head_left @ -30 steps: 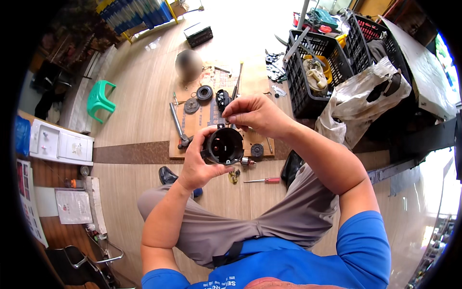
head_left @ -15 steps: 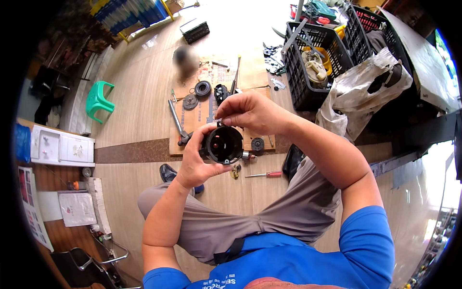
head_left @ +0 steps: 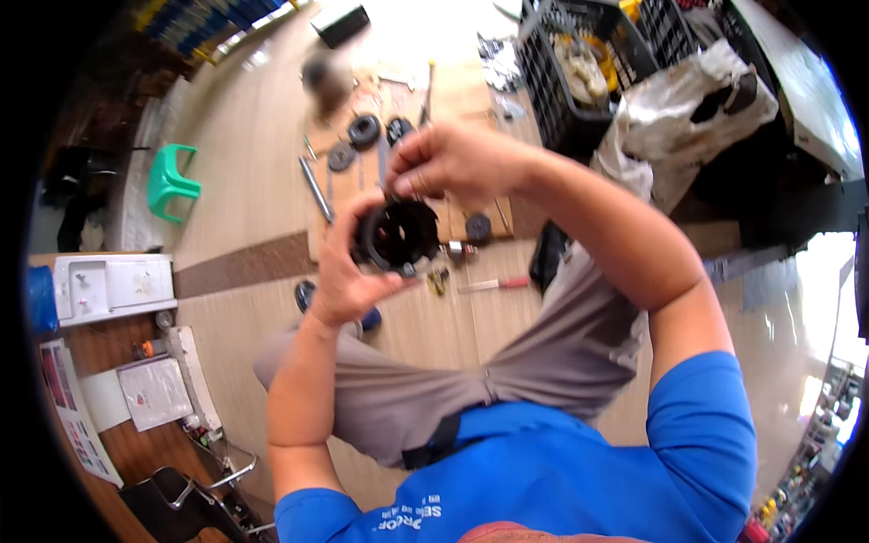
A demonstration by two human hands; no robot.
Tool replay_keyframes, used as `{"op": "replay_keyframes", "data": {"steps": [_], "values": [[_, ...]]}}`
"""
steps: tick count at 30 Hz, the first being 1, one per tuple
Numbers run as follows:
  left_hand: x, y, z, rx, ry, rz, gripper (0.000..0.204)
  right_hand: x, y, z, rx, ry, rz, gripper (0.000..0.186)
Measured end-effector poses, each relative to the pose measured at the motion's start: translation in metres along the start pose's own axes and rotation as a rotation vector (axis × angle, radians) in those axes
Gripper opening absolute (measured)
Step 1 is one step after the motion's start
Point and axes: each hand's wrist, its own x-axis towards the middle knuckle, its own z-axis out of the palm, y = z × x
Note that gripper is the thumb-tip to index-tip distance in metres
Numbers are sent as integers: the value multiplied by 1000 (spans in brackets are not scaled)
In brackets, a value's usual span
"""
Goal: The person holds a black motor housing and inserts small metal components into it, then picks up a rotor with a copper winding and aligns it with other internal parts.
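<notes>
My left hand (head_left: 337,281) is wrapped round the side of a black, hollow, cylindrical housing (head_left: 429,223), its open end facing up toward me. Thumb and fingers hold opposite sides of it. The inside is dark, with a small reddish spot. At the housing's far rim, my right hand (head_left: 444,163) is closed in a pinch; whatever the fingertips hold is hidden and blurred. Just right of the housing lies a metal cylindrical part (head_left: 460,252). Small yellowish parts (head_left: 438,282) are on the floor below it.
Cardboard (head_left: 466,86) on the floor carries a black ring (head_left: 364,130), a grey disc (head_left: 340,157), a metal handle (head_left: 315,188) and a dark round part (head_left: 477,226). A screwdriver (head_left: 493,284) lies nearer. Black crates (head_left: 566,122) and a dirty white bag (head_left: 683,118) stand right; a green stool (head_left: 172,184), left.
The view has tilted and blurred, so floor items sit higher in the picture. Both hands stay at the housing, which has shifted slightly left relative to the parts on the cardboard.
</notes>
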Motion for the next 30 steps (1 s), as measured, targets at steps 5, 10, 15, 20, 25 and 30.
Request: {"op": "replay_keyframes", "data": {"steps": [5,10,15,20,25,30], "values": [[-2,4,0,229,34,57,85,-2,-1,5,9,19,65,16],[-2,3,7,176,79,45,84,-3,4,4,25,25,62,17],[0,4,7,157,89,11,83,-7,-1,5,3,83,73,17],[1,3,5,177,148,21,79,-2,4,9,-111,162,-15,19],[0,4,4,143,169,6,79,-8,-6,15,-207,128,-86,20],[-1,4,3,190,159,2,79,-4,13,24,-309,233,-294,16]]}}
